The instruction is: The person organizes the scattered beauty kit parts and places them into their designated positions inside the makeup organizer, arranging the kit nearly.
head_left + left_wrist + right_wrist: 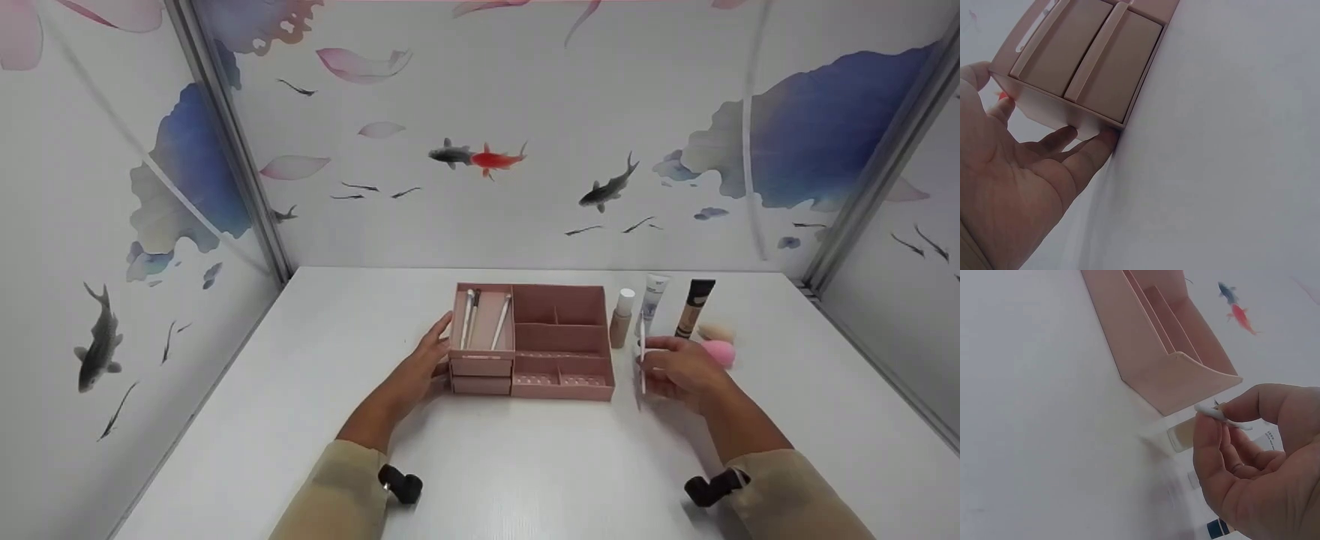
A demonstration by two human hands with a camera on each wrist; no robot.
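L hand is unclenched, fingertips touching the L side of the organizer, which sits mid-table. L wrist cam shows what head cam mostly hides: fingers spread along the side wall, plus two flat drawers w/ raised lip pulls, a long slot above. R hand pinches a thin white stick just R of the organizer, apart from it; R wrist cam gives the grip, thumb & fingers on its rounded end. Exact kind of stick: can't tell.

Only head cam shows the brushes in the organizer's top L tray, & the pink sponge by the R hand w/ a beige sponge behind.

Writing: white tube has fine print in R wrist view, too small to read; black-capped tube likewise illegible.

Organizer is smooth, matte pink, boxy, R side edge curved, front bins dotted. Bottle stands btwn it & the white tube: white cap, tan body.
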